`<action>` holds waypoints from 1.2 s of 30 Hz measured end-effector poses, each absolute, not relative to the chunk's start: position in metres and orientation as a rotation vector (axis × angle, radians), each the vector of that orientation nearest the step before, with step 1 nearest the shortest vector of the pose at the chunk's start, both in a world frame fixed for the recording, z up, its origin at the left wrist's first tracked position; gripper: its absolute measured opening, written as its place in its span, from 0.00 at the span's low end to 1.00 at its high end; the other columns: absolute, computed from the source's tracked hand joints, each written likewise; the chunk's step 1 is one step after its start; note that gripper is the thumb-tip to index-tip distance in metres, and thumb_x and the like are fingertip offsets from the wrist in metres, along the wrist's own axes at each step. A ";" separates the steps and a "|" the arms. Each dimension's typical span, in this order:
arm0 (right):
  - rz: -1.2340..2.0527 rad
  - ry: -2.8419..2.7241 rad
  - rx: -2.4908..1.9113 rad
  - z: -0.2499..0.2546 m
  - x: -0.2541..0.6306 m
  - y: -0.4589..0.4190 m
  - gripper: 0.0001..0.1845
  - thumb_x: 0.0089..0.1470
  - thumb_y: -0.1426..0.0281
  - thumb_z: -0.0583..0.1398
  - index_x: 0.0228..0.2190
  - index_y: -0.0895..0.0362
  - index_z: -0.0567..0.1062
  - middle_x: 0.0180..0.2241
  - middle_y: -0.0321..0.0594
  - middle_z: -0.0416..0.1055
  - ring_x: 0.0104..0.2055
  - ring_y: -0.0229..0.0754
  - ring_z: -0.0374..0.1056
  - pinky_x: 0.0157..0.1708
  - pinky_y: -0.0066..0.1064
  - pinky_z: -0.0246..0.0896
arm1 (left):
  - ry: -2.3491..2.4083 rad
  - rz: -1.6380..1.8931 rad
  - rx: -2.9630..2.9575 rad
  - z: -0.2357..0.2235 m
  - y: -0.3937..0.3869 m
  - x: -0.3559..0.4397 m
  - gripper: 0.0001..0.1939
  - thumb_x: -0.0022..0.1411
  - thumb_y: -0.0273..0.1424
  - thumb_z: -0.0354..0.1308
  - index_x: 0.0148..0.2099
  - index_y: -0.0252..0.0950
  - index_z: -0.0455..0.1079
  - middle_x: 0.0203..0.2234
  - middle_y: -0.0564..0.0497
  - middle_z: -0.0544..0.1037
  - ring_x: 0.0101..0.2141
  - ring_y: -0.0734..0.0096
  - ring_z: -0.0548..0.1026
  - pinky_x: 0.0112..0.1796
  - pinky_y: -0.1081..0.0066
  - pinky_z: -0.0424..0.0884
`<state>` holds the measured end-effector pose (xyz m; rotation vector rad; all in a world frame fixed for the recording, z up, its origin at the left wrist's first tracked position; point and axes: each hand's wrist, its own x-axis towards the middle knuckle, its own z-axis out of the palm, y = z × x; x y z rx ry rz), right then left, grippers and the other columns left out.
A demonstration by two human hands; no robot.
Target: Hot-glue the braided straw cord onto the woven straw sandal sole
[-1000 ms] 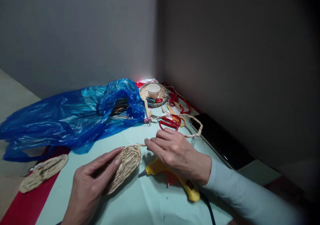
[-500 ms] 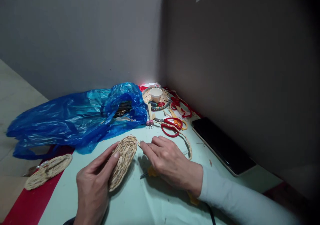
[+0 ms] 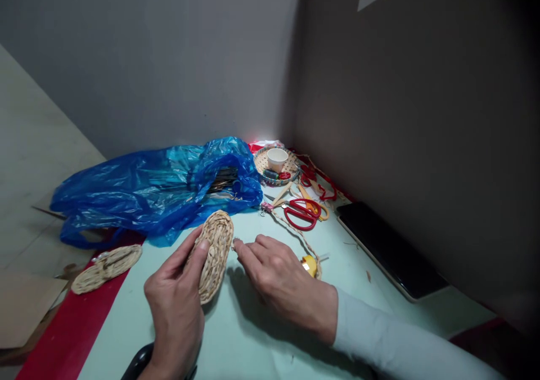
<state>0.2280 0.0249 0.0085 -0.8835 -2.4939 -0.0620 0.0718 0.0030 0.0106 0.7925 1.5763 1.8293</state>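
My left hand (image 3: 179, 290) is closed around a long oval woven straw sole (image 3: 217, 256), thumb on its upper face and fingers behind. The sole stands tilted above the table, its coiled braid facing me. Just right of its edge, my right hand (image 3: 280, 279) pinches the short end of a straw strand (image 3: 233, 246); the fingertips are partly hidden. Beyond the right wrist shows part of a yellow tool with a clear stick (image 3: 309, 265), probably a glue gun, mostly covered by the hand. A second woven sole (image 3: 107, 267) lies at the left.
A blue plastic bag (image 3: 160, 194) with dark strips inside lies behind the hands. Red-handled scissors (image 3: 302, 214), a braided straw cord (image 3: 295, 231) and a woven tray (image 3: 261, 161) with a white cup (image 3: 277, 159) are farther back. A black phone (image 3: 392, 250) lies by the right wall.
The view has shifted, so the table things appear farther right. The sole is held more upright. The yellow tool's dark nozzle is now hidden, while its rear shows beyond my right hand.
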 end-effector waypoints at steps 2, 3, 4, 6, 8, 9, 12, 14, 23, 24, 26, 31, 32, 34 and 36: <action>-0.062 -2.459 -0.905 0.008 0.227 0.025 0.14 0.59 0.82 0.56 0.45 0.67 0.75 0.31 0.44 0.75 0.32 0.48 0.63 0.32 0.37 0.56 | 1.601 1.809 0.784 0.011 0.003 0.071 0.16 0.53 0.39 0.72 0.45 0.44 0.83 0.42 0.52 0.87 0.47 0.54 0.81 0.58 0.52 0.70; -0.062 -2.434 -0.923 0.008 0.228 0.026 0.13 0.60 0.81 0.55 0.45 0.66 0.75 0.29 0.43 0.75 0.31 0.47 0.63 0.31 0.37 0.55 | 1.615 1.800 0.781 0.011 0.003 0.070 0.16 0.53 0.39 0.72 0.45 0.45 0.83 0.42 0.53 0.87 0.48 0.54 0.81 0.57 0.52 0.70; -0.065 -2.403 -0.948 0.008 0.229 0.027 0.13 0.61 0.81 0.54 0.44 0.65 0.75 0.29 0.42 0.74 0.30 0.47 0.63 0.30 0.37 0.53 | 1.625 1.793 0.779 0.012 0.003 0.069 0.16 0.53 0.39 0.72 0.45 0.45 0.83 0.42 0.52 0.86 0.48 0.53 0.81 0.57 0.52 0.70; -0.079 -2.333 -1.006 0.009 0.233 0.029 0.13 0.62 0.79 0.53 0.44 0.63 0.76 0.27 0.40 0.74 0.30 0.46 0.63 0.28 0.38 0.50 | 1.647 1.785 0.778 0.013 0.003 0.067 0.17 0.53 0.40 0.72 0.45 0.44 0.83 0.42 0.51 0.86 0.48 0.52 0.81 0.57 0.51 0.71; -0.099 -2.268 -1.051 0.010 0.236 0.031 0.14 0.63 0.79 0.52 0.43 0.62 0.76 0.27 0.40 0.73 0.30 0.46 0.64 0.27 0.38 0.48 | 1.671 1.790 0.781 0.014 0.003 0.066 0.17 0.52 0.40 0.72 0.45 0.44 0.83 0.42 0.51 0.87 0.48 0.52 0.81 0.57 0.51 0.70; -0.109 -2.247 -1.057 0.010 0.237 0.032 0.14 0.63 0.78 0.52 0.43 0.61 0.77 0.27 0.40 0.73 0.29 0.46 0.64 0.27 0.38 0.47 | 1.683 1.795 0.784 0.014 0.004 0.066 0.17 0.51 0.40 0.72 0.45 0.44 0.83 0.42 0.51 0.87 0.48 0.52 0.81 0.58 0.51 0.69; -0.136 -2.233 -1.014 0.010 0.239 0.031 0.14 0.63 0.78 0.52 0.44 0.62 0.77 0.26 0.38 0.73 0.28 0.44 0.63 0.26 0.38 0.47 | 1.703 1.797 0.797 0.014 0.005 0.067 0.17 0.51 0.40 0.72 0.45 0.45 0.83 0.42 0.52 0.87 0.48 0.53 0.81 0.58 0.53 0.69; -0.158 -2.241 -0.969 0.010 0.238 0.030 0.15 0.63 0.79 0.53 0.46 0.64 0.77 0.25 0.38 0.73 0.27 0.44 0.62 0.25 0.38 0.46 | 1.703 1.797 0.797 0.013 0.005 0.069 0.18 0.52 0.40 0.72 0.46 0.45 0.83 0.42 0.52 0.87 0.47 0.53 0.81 0.56 0.54 0.71; -0.235 -2.350 -0.907 0.010 0.229 0.020 0.24 0.57 0.82 0.57 0.55 0.77 0.70 0.31 0.46 0.76 0.31 0.49 0.67 0.26 0.39 0.57 | 1.618 1.799 0.662 0.014 0.004 0.077 0.20 0.51 0.39 0.73 0.47 0.41 0.82 0.43 0.50 0.86 0.47 0.53 0.81 0.56 0.53 0.71; -0.234 -2.365 -0.912 0.011 0.228 0.019 0.25 0.56 0.82 0.56 0.56 0.78 0.69 0.31 0.47 0.76 0.32 0.50 0.67 0.26 0.39 0.58 | 1.602 1.798 0.648 0.015 0.004 0.078 0.21 0.51 0.38 0.72 0.48 0.41 0.82 0.43 0.50 0.86 0.47 0.53 0.81 0.56 0.53 0.72; -0.226 -2.391 -0.925 0.011 0.226 0.017 0.27 0.56 0.83 0.55 0.57 0.79 0.67 0.33 0.48 0.77 0.32 0.50 0.67 0.26 0.40 0.61 | 1.567 1.797 0.625 0.016 0.006 0.081 0.22 0.51 0.37 0.72 0.49 0.40 0.81 0.44 0.49 0.86 0.47 0.52 0.81 0.55 0.52 0.73; -0.208 -2.444 -0.954 0.014 0.222 0.015 0.28 0.56 0.83 0.53 0.58 0.81 0.65 0.38 0.54 0.78 0.34 0.52 0.69 0.28 0.41 0.67 | 1.491 1.811 0.536 0.018 0.007 0.086 0.21 0.51 0.32 0.72 0.49 0.37 0.80 0.45 0.46 0.85 0.49 0.51 0.80 0.56 0.51 0.71; -0.207 -2.456 -0.955 0.014 0.221 0.015 0.28 0.56 0.84 0.53 0.59 0.81 0.64 0.40 0.56 0.78 0.35 0.53 0.69 0.29 0.41 0.68 | 1.476 1.812 0.514 0.019 0.007 0.087 0.20 0.52 0.31 0.71 0.49 0.37 0.80 0.45 0.46 0.85 0.48 0.52 0.81 0.56 0.52 0.71; -0.201 -2.483 -0.958 0.015 0.220 0.014 0.28 0.57 0.84 0.52 0.59 0.83 0.63 0.44 0.61 0.77 0.36 0.55 0.70 0.31 0.42 0.71 | 1.444 1.801 0.476 0.020 0.007 0.089 0.20 0.54 0.29 0.69 0.50 0.36 0.79 0.43 0.45 0.85 0.46 0.53 0.82 0.55 0.52 0.73; -0.191 -2.506 -0.962 0.014 0.219 0.014 0.29 0.57 0.85 0.50 0.59 0.84 0.62 0.49 0.68 0.75 0.39 0.57 0.70 0.33 0.44 0.73 | 1.415 1.785 0.453 0.021 0.006 0.092 0.20 0.55 0.28 0.68 0.52 0.36 0.78 0.42 0.45 0.86 0.45 0.53 0.82 0.53 0.52 0.74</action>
